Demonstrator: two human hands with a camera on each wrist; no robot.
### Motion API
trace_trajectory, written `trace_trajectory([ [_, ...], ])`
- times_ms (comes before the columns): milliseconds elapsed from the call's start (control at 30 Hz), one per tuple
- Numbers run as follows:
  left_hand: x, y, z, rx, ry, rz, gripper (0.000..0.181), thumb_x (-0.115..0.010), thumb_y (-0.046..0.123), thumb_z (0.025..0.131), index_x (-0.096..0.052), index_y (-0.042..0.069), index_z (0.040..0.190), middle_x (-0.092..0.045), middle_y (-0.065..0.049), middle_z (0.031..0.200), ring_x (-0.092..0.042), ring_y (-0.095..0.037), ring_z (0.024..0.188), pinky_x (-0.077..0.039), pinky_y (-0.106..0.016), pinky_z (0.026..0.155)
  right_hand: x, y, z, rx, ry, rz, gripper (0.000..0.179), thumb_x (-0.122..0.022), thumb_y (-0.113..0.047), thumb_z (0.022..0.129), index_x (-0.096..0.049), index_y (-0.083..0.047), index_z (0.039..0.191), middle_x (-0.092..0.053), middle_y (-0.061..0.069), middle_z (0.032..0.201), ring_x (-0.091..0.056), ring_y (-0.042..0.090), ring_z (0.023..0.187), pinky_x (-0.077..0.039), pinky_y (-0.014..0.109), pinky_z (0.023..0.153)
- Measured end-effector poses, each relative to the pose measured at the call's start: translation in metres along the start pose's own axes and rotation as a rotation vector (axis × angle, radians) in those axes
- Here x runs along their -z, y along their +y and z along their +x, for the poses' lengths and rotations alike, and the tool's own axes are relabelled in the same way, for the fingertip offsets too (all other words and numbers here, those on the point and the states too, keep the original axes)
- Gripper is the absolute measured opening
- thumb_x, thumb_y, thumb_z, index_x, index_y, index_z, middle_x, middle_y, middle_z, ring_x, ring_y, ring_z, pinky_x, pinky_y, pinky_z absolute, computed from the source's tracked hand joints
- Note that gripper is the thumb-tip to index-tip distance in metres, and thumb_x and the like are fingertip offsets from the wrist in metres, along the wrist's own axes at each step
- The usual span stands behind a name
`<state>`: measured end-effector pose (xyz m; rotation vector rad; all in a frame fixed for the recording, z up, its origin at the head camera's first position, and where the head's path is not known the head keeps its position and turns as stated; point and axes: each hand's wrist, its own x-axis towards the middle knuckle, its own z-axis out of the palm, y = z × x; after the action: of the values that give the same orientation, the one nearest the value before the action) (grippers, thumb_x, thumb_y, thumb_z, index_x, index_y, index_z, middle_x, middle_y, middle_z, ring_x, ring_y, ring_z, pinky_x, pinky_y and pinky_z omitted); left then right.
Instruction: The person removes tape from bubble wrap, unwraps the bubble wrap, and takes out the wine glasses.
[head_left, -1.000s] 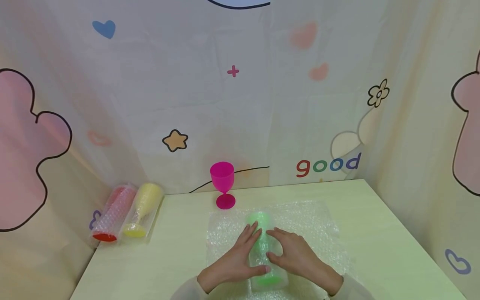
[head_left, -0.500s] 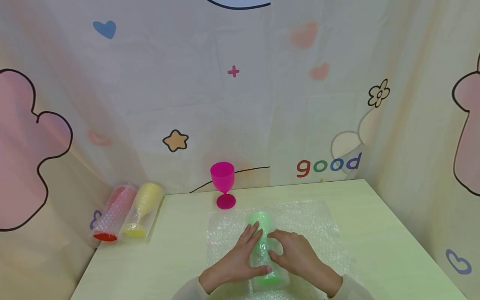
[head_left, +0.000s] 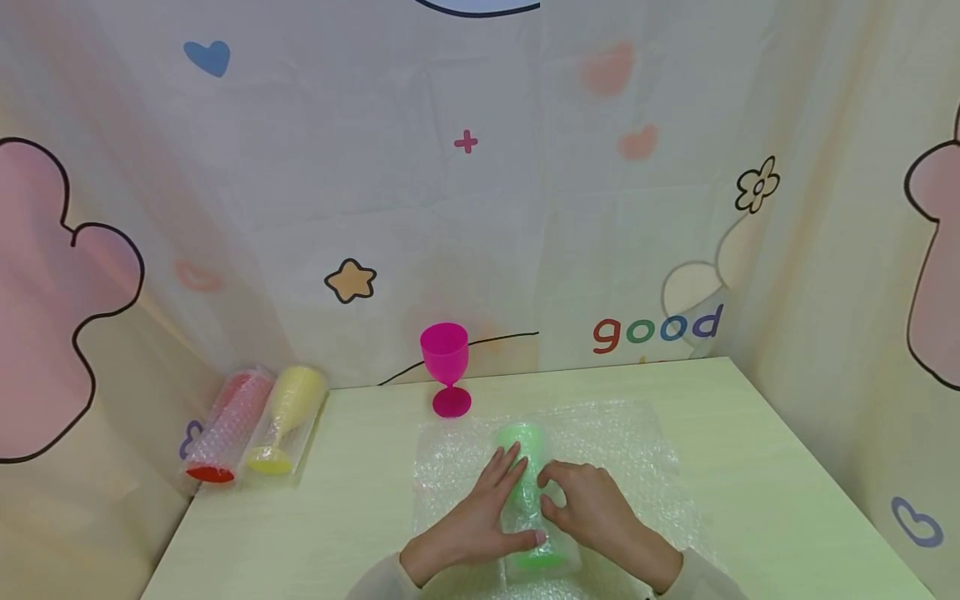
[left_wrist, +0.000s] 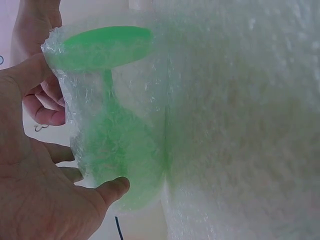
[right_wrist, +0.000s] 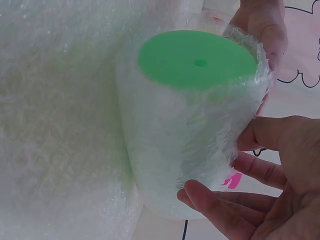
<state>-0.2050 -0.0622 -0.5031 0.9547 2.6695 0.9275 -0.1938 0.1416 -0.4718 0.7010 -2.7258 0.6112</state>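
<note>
A green goblet (head_left: 521, 435) lies rolled in bubble wrap, its bowl away from me and its round base (right_wrist: 195, 57) towards me. My left hand (head_left: 474, 518) rests along its left side with long fingers spread over the bowl and the thumb reaching across near the base. From the right, my right hand (head_left: 592, 504) pinches at the wrap on the roll with bent index finger and thumb. The rest of the bubble wrap sheet (head_left: 618, 446) lies flat under and around the goblet. Crinkled wrap edges show beside the fingertips in the right wrist view.
A bare pink goblet (head_left: 445, 354) stands upright behind the sheet. At the table's left edge lie two more goblets in bubble wrap, one red (head_left: 225, 429) and one yellow (head_left: 292, 408). A printed curtain (head_left: 480, 217) closes off the back and sides of the table (head_left: 360, 492).
The index finger and thumb of my right hand have drawn closer together at the wrap. My left hand has barely shifted, and the wrapped green goblet stays in nearly the same place.
</note>
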Motion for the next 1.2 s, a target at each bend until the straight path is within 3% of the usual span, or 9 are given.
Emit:
trace_trajectory([
  [133, 0.000, 0.000, 0.000, 0.004, -0.007, -0.020, 0.097, -0.059, 0.067, 0.086, -0.018, 0.017, 0.159, 0.002, 0.008, 0.168, 0.003, -0.026, 0.155, -0.033, -0.058, 0.115, 0.000, 0.000, 0.000, -0.039, -0.021, 0.040, 0.015, -0.074, -0.011, 0.075, -0.069, -0.013, 0.090, -0.065, -0.007, 0.065, -0.029, -0.002, 0.048, -0.034, 0.016, 0.045],
  [400, -0.001, -0.001, 0.001, -0.004, -0.009, -0.041, 0.096, -0.059, 0.064, 0.087, -0.016, 0.018, 0.159, 0.002, 0.007, 0.168, 0.003, -0.027, 0.155, -0.033, -0.059, 0.114, 0.000, 0.000, 0.000, -0.085, -0.047, 0.083, 0.020, -0.069, -0.002, 0.072, -0.069, -0.012, 0.090, -0.043, -0.014, 0.054, -0.025, -0.002, 0.046, -0.027, 0.016, 0.043],
  [500, -0.001, -0.002, 0.001, -0.003, -0.010, -0.048, 0.096, -0.059, 0.064, 0.087, -0.015, 0.019, 0.159, 0.002, 0.007, 0.168, 0.003, -0.027, 0.155, -0.032, -0.060, 0.115, -0.001, 0.000, 0.000, -0.092, -0.057, 0.096, 0.024, -0.068, -0.001, 0.072, -0.069, -0.012, 0.093, -0.044, -0.014, 0.054, -0.026, -0.002, 0.046, -0.028, 0.016, 0.043],
  [600, -0.002, -0.002, 0.000, 0.002, -0.012, -0.049, 0.096, -0.059, 0.064, 0.087, -0.015, 0.019, 0.159, 0.002, 0.007, 0.168, 0.003, -0.027, 0.155, -0.032, -0.060, 0.114, -0.001, 0.001, 0.000, -0.109, -0.064, 0.111, 0.032, -0.068, -0.002, 0.073, -0.068, -0.010, 0.104, -0.057, -0.009, 0.057, -0.055, 0.003, 0.051, -0.037, 0.016, 0.046],
  [700, -0.002, -0.003, -0.001, 0.007, -0.010, -0.032, 0.095, -0.058, 0.064, 0.087, -0.015, 0.019, 0.159, 0.002, 0.007, 0.168, 0.003, -0.026, 0.155, -0.033, -0.059, 0.114, -0.001, 0.000, -0.002, -0.159, -0.050, 0.117, 0.038, -0.070, -0.007, 0.077, -0.065, -0.007, 0.115, -0.071, 0.003, 0.067, -0.074, 0.020, 0.071, -0.052, 0.023, 0.052],
  [767, -0.002, -0.003, -0.002, 0.009, -0.002, -0.013, 0.096, -0.057, 0.065, 0.087, -0.015, 0.018, 0.159, 0.002, 0.007, 0.168, 0.002, -0.027, 0.155, -0.034, -0.059, 0.114, 0.000, -0.001, -0.004, -0.201, -0.033, 0.110, 0.039, -0.071, -0.013, 0.080, -0.064, -0.005, 0.117, -0.075, 0.010, 0.078, -0.076, 0.025, 0.078, -0.057, 0.029, 0.057],
  [900, -0.003, -0.001, -0.004, 0.027, 0.011, 0.001, 0.100, -0.056, 0.070, 0.085, -0.015, 0.016, 0.159, 0.004, 0.007, 0.168, 0.001, -0.028, 0.155, -0.036, -0.057, 0.113, 0.002, -0.004, -0.007, -0.249, -0.036, 0.088, 0.030, -0.076, -0.022, 0.080, -0.068, -0.005, 0.104, -0.076, 0.012, 0.089, -0.074, 0.021, 0.071, -0.059, 0.035, 0.060],
  [1033, -0.003, 0.003, -0.004, 0.044, 0.020, -0.005, 0.105, -0.060, 0.071, 0.082, -0.015, 0.015, 0.159, 0.004, 0.007, 0.168, 0.001, -0.028, 0.155, -0.039, -0.056, 0.111, 0.004, -0.005, -0.007, -0.219, -0.060, 0.089, 0.016, -0.076, -0.021, 0.080, -0.072, -0.007, 0.088, -0.076, 0.008, 0.084, -0.073, 0.020, 0.070, -0.058, 0.036, 0.061],
  [1200, -0.004, 0.008, -0.002, 0.052, 0.019, -0.020, 0.107, -0.064, 0.069, 0.081, -0.016, 0.014, 0.159, 0.005, 0.008, 0.167, 0.003, -0.028, 0.155, -0.038, -0.056, 0.112, 0.005, -0.004, -0.006, -0.168, -0.078, 0.136, 0.007, -0.072, -0.010, 0.080, -0.073, -0.005, 0.085, -0.076, 0.007, 0.081, -0.074, 0.018, 0.070, -0.059, 0.031, 0.060],
])
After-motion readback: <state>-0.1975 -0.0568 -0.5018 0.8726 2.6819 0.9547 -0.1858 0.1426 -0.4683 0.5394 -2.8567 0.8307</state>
